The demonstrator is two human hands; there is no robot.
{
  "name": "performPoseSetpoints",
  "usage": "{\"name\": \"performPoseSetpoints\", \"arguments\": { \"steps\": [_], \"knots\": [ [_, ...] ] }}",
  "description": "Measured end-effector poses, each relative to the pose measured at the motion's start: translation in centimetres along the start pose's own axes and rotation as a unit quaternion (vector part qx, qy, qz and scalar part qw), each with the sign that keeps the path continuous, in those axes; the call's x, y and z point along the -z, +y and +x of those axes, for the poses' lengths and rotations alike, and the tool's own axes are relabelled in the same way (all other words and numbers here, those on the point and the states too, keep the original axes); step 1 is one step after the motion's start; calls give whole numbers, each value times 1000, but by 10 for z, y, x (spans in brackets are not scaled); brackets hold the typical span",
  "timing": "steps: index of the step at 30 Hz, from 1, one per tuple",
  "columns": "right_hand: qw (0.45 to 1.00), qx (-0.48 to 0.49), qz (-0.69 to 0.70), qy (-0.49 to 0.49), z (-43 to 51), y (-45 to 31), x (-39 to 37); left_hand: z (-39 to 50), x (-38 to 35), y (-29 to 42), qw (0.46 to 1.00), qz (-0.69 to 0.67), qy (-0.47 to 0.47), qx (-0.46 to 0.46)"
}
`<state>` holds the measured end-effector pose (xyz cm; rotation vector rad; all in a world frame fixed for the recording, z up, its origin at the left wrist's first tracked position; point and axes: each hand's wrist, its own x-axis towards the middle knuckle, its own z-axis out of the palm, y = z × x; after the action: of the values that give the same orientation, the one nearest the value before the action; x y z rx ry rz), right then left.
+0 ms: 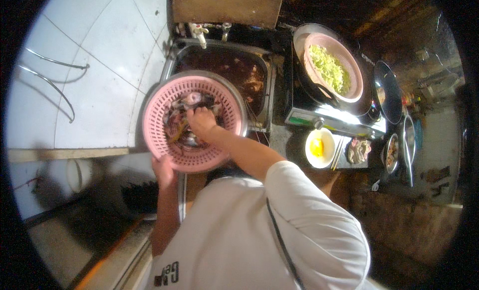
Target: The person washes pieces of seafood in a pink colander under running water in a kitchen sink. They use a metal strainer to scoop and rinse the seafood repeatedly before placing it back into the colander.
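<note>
A round pink plastic colander (pixel 232 103) sits inside a metal basin (pixel 244 117) at the near left part of the sink. It holds a wet heap of dark and pale food pieces (pixel 177 119), too blurred to name. My left hand (pixel 163 170) grips the colander's near left rim. My right hand (pixel 201 122) reaches down into the colander onto the pieces; its fingertips are bent and partly hidden, and whether they hold a piece is unclear. Behind the colander, the steel sink (pixel 270 91) contains dark reddish water with some pale matter in it.
Two taps (pixel 200 34) stand behind the sink. On the gas stove (pixel 303 119) at right, a wok carries a pink basket (pixel 357 89) of shredded green vegetable. Nearer are a white bowl (pixel 329 155) with yolk-coloured contents, chopsticks (pixel 337 153) and a crumpled cloth (pixel 358 150). A tiled wall rises left.
</note>
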<state>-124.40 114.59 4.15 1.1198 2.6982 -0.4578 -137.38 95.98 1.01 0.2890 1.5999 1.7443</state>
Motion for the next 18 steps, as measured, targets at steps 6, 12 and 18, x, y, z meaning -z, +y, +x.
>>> {"name": "performPoseSetpoints", "arguments": {
  "steps": [6, 12, 18],
  "knots": [
    [999, -12, -27, 36, 11, -4, -7, 1, 5, -2, 1000, 20, 1, 5],
    [999, -15, 13, 32, 14, -1, -6, 8, 15, -13, 1000, 5, -18, 12],
    [997, 26, 53, 41, 10, 9, -5, -1, 4, -5, 999, -49, 10, 15]
  ]
}}
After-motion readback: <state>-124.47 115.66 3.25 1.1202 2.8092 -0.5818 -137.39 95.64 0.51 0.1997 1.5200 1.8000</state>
